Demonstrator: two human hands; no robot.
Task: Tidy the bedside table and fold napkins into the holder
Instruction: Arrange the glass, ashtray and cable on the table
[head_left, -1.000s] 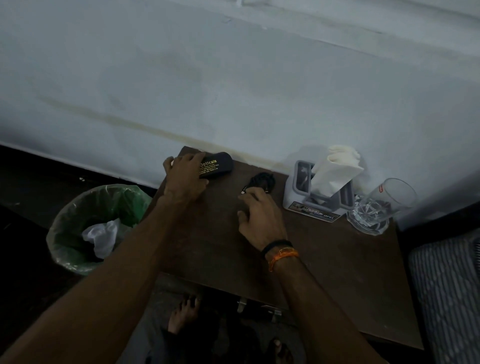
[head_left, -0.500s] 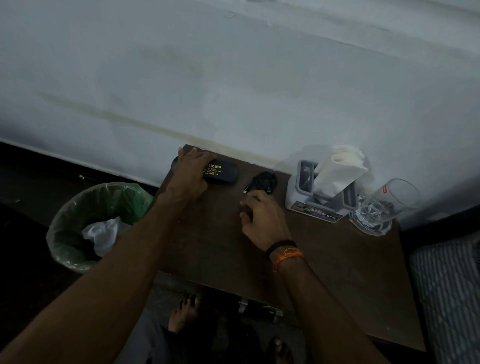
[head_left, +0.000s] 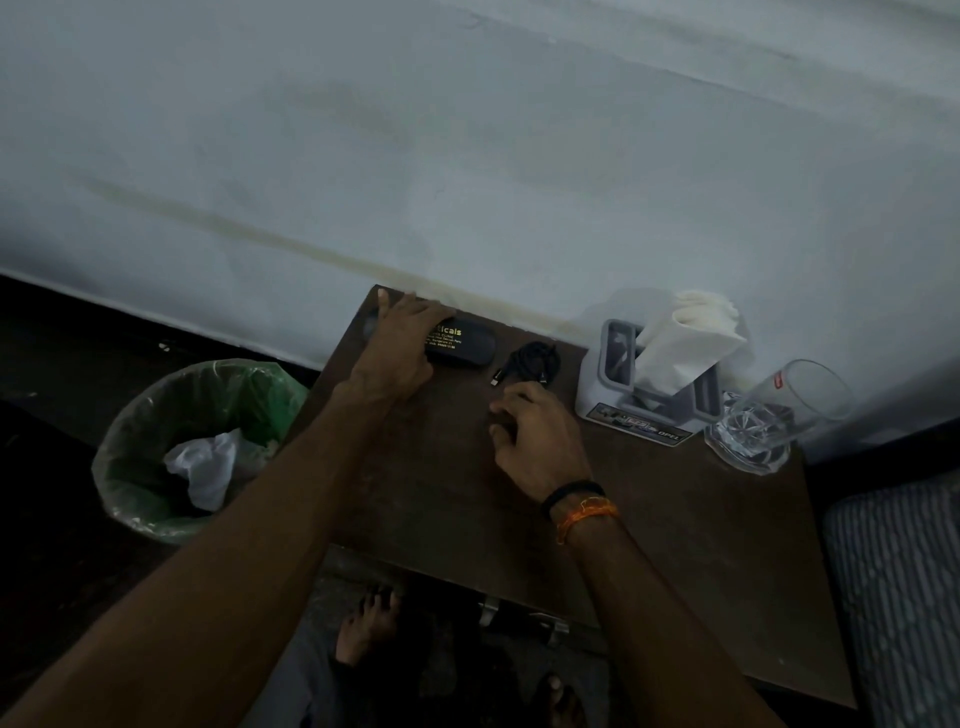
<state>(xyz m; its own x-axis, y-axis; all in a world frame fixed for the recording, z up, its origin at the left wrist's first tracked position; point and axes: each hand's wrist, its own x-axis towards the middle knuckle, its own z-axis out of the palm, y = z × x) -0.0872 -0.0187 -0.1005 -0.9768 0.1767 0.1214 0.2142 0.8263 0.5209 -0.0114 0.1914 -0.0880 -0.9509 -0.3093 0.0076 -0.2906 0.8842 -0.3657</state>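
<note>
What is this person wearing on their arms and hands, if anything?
Both forearms are bare, with no sleeves in view. The right wrist carries a black band and, just behind it, an orange thread bracelet. The left hand and right hand show no gloves; rings are too dim to tell.

**Napkin holder stocked, case and cable at the wall**

A black glasses case (head_left: 462, 345) with gold lettering lies flat under the left grip (head_left: 400, 343). A coiled black cable (head_left: 530, 361) sits just beyond the right grip (head_left: 535, 441). Right of it, the grey holder (head_left: 618, 384) stands upright with white napkins (head_left: 685, 343) in it.
</note>
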